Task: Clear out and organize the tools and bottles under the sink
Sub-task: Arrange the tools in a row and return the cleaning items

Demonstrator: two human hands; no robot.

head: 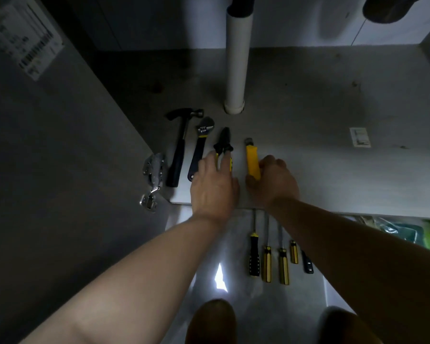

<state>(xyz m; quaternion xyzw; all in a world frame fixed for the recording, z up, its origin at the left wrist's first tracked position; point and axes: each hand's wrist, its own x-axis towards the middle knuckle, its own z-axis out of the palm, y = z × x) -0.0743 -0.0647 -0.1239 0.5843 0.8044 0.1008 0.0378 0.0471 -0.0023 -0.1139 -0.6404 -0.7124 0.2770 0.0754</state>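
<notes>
In the cabinet [308, 95] lay hammer [180, 147], wrench [199, 145], pliers [223, 142], knife [252, 160]. The right hand [273, 184] gripped the knife; the left hand [212, 189], fingers straight, seemingly touched the pliers.

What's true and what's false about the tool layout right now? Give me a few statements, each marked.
1. The right hand grips the yellow utility knife. True.
2. The hammer lies to the right of the pliers. False: it lies at the left end of the row, beyond the adjustable wrench.
3. The left hand touches the pliers' handles with its fingers. True.
4. The screwdrivers lie inside the cabinet behind the white pipe. False: they lie in a row on the floor in front of the cabinet, nearer the person.
</notes>
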